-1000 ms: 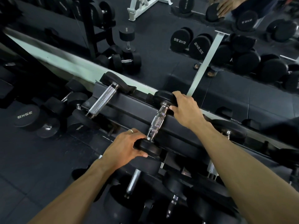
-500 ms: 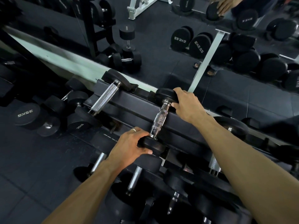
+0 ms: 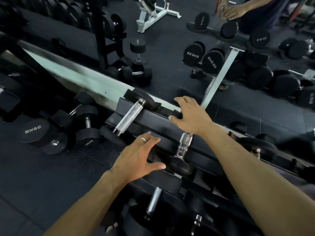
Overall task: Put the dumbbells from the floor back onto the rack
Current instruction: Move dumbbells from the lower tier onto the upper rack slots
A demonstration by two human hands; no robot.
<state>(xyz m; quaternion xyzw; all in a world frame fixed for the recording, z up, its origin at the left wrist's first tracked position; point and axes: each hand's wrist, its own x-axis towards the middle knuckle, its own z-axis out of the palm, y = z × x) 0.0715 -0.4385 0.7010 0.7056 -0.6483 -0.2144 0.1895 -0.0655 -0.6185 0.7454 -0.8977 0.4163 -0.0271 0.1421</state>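
rack [image 3: 150, 123]: top tier holds two dumbbells | left hand [image 3: 138, 159] spread, holding nothing | right hand [image 3: 190, 114] fingers extended on dumbbell [image 3: 183, 147] far head

Dumbbell [image 3: 183, 151] on the matt black metal rack [image 3: 150, 123]: bright, knurled metal handle with matt black, rubber-like heads; adjacent dumbbell [image 3: 129, 114] finished alike; floor [image 3: 42, 176] of dull dark tiles; mirror [image 3: 170, 62] glossy.

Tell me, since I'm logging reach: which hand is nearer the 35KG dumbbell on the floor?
Left. The left hand hovers at the rack's near edge, right of the 35KG dumbbell; the right hand is farther right, on the rack's top.
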